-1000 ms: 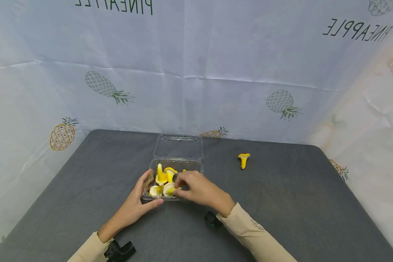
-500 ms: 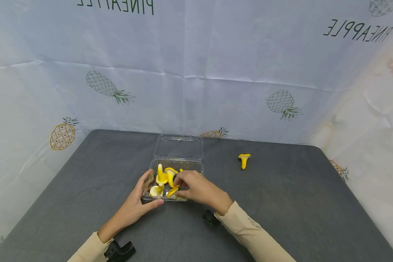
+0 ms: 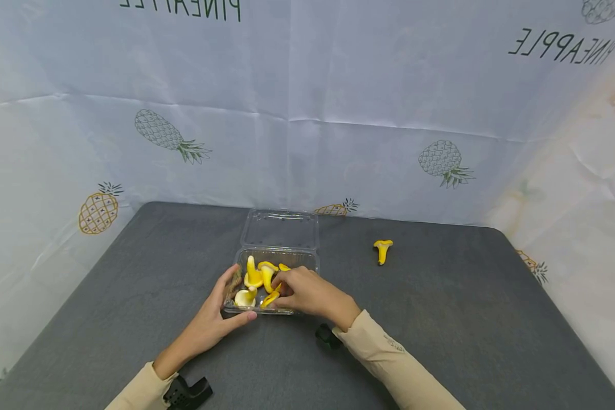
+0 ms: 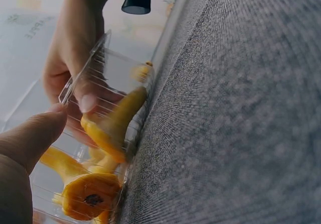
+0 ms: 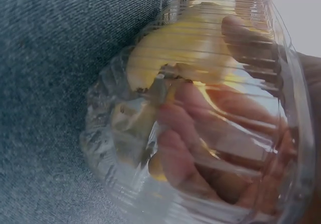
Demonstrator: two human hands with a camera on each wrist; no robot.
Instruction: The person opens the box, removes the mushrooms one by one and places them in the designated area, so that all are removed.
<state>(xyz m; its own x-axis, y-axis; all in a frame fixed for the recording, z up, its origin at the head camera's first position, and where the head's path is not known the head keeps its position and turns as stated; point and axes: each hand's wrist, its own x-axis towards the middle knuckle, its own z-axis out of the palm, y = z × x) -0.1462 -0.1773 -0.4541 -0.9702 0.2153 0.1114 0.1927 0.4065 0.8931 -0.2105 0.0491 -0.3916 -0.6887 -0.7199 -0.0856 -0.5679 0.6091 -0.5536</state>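
A clear plastic box (image 3: pixel 230 309) holds several yellow mushrooms, its lid (image 3: pixel 279 229) folded back behind it. My left hand (image 3: pixel 213 324) grips the box's left side, with the thumb (image 4: pixel 42 131) at its front rim. Inside, my right hand (image 3: pixel 312 296) pinches a mushroom (image 3: pixel 269 299) near the front wall, cap lying toward the left. In the left wrist view this mushroom (image 4: pixel 105 136) shows through the ribbed wall. The right wrist view has my right hand's curled fingers (image 5: pixel 173 153) behind the plastic, beside a pale yellow mushroom (image 5: pixel 165 53).
One yellow mushroom (image 3: pixel 382 250) lies on the dark grey table (image 3: pixel 441 296), right of the box. A white cloth (image 3: pixel 307 159) printed with pineapples hangs behind the table and around its sides.
The mushroom at my right fingers has tipped from showing its pale round face to a narrow yellow edge. My right hand has shifted slightly; my left hand keeps its place on the box.
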